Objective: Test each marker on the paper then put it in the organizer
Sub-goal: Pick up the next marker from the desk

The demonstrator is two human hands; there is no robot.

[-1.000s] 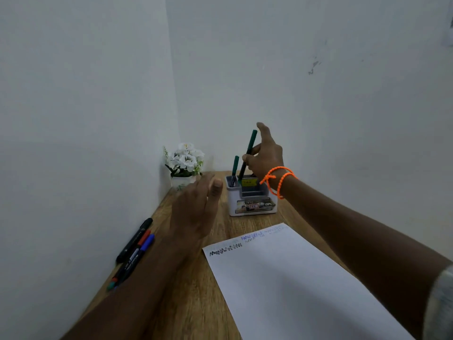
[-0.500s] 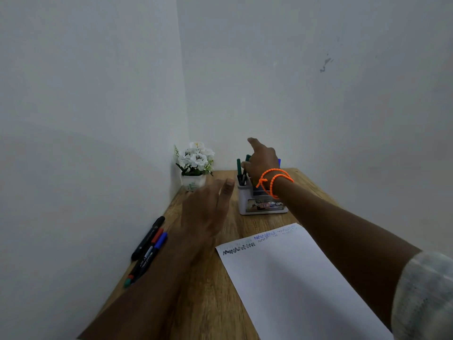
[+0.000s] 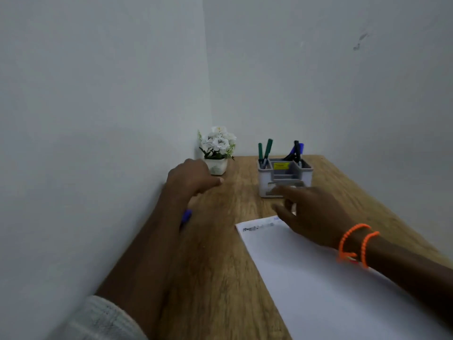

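Both hands were empty: the right hand (image 3: pixel 311 217) hung over the top edge of the paper (image 3: pixel 318 278) with its fingers loosely spread, and the left hand (image 3: pixel 193 177) hovered low over the counter (image 3: pixel 220 278) near the left wall, fingers relaxed and gripping nothing. Just past the right hand's fingertips sat the organizer (image 3: pixel 284 177), with two green markers (image 3: pixel 264 150) upright in its left corner and a blue and a black one in the right. A blue marker (image 3: pixel 186 215) peeked out from behind the left forearm, and a flower pot (image 3: pixel 217 153) stood just beyond the left hand.
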